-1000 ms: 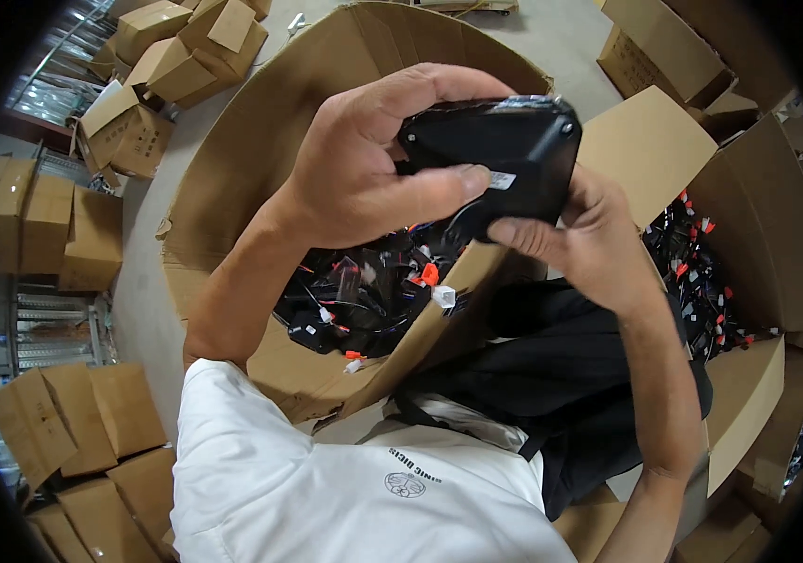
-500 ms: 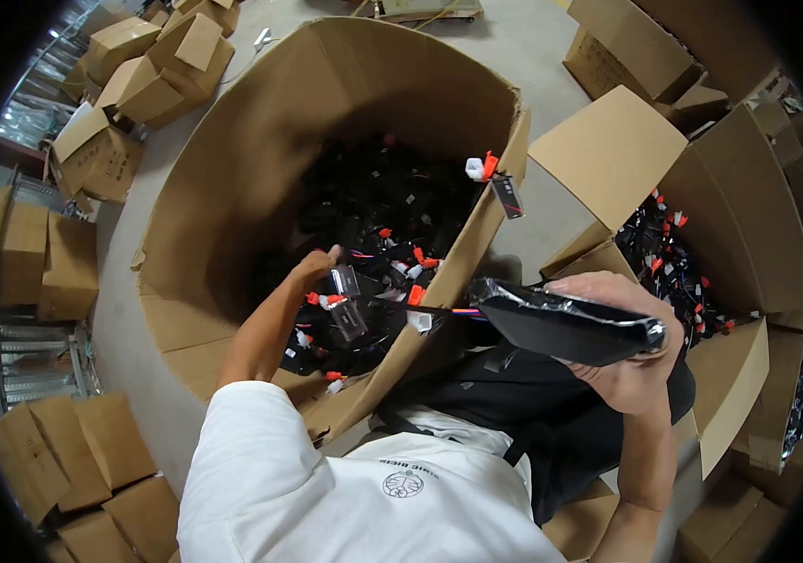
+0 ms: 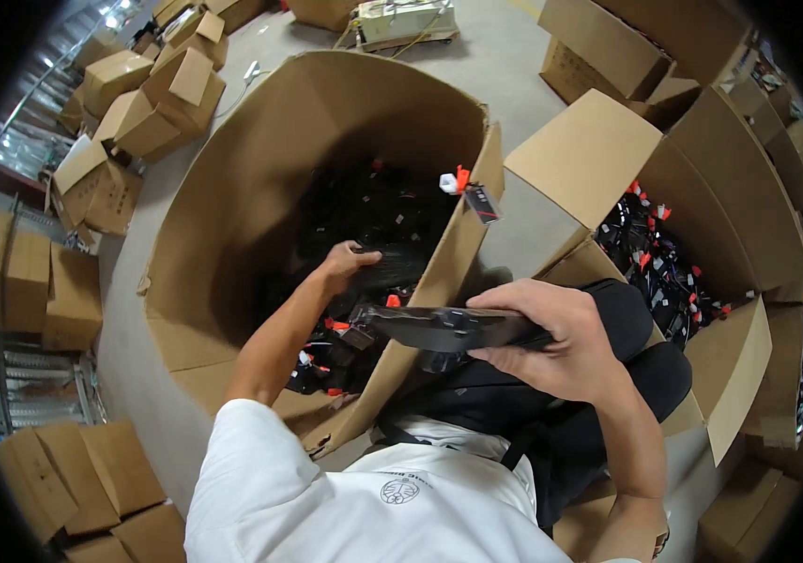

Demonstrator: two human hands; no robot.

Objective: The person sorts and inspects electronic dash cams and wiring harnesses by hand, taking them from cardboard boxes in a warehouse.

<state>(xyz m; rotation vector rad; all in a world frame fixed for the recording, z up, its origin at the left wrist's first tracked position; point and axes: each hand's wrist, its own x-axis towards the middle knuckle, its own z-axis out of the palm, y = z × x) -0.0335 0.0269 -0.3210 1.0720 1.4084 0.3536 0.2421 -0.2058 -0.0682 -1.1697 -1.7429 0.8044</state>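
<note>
A flat black pack [image 3: 453, 328] in shiny clear film lies across my lap at the big carton's near right wall. My right hand [image 3: 547, 328] is closed around its right end, thumb above and fingers below. Inside the big open carton [image 3: 209, 225], my left hand [image 3: 345, 266] is closed at the edge of another black wrapped pack [image 3: 397, 269], its fingers partly hidden. Many dark packs fill the carton, with red-orange connectors [image 3: 394, 301] and white ones among them. One tag [image 3: 482, 204] with a white and red connector hangs over the carton's right wall.
To the right, a second open carton [image 3: 725, 202] holds more dark packs with red connectors. Closed and half-open cartons [image 3: 129, 80] are stacked at the left and far left. A pale metal machine [image 3: 406, 21] stands on the floor behind the big carton.
The held pack has turned to lie flatter and moved left with my right hand. My left hand has shifted right and farther into the carton, leaving the clear tag and connectors it was by.
</note>
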